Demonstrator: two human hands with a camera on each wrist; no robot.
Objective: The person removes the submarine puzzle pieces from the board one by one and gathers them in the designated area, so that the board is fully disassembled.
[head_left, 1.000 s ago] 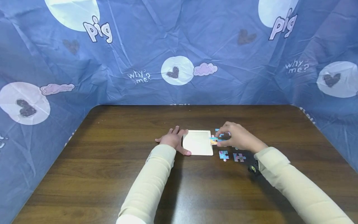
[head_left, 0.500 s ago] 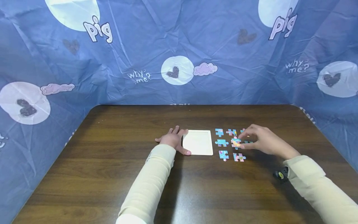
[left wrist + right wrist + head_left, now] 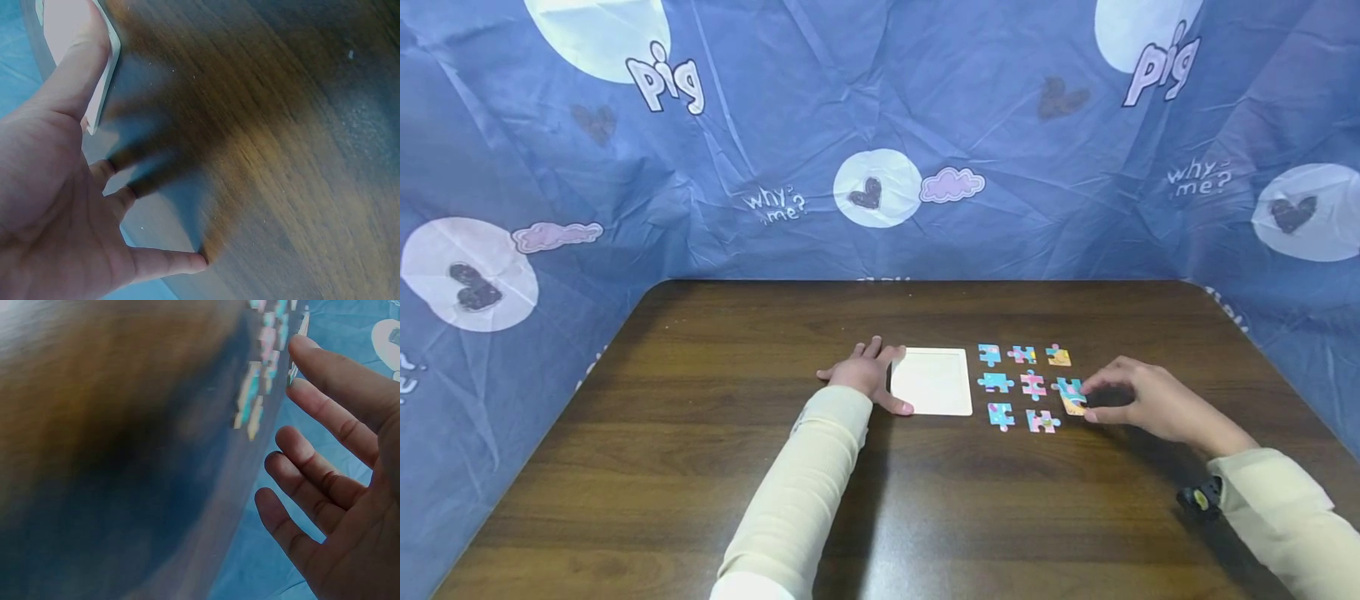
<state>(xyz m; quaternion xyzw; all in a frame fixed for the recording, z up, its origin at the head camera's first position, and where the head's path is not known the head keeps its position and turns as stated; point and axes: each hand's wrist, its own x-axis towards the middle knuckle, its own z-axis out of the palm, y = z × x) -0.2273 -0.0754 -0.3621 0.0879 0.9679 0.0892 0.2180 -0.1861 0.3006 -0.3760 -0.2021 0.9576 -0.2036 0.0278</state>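
In the head view my right hand (image 3: 1150,408) pinches a blue and orange jigsaw piece (image 3: 1075,407) between thumb and fingers. It overlaps the right end of the middle row of pieces. The right wrist view shows this jigsaw piece (image 3: 304,324) edge-on at the fingertips, the other fingers loosely bent. My left hand (image 3: 859,373) lies spread at the left side of a shallow white puzzle tray (image 3: 931,383), thumb at its near corner and index finger at its far corner. In the left wrist view the thumb lies on the tray (image 3: 107,75), and the other fingers reach straight out onto the table.
Several loose jigsaw pieces lie in rows right of the tray, among them a pink piece (image 3: 1033,384), a light blue piece (image 3: 996,382) and an orange piece (image 3: 1058,357). The brown wooden table (image 3: 737,350) ends at a blue printed cloth (image 3: 790,133).
My right hand has moved rightward from the tray's right edge, across the rows, carrying the jigsaw piece to their right end. The left hand and the tray have stayed in place.
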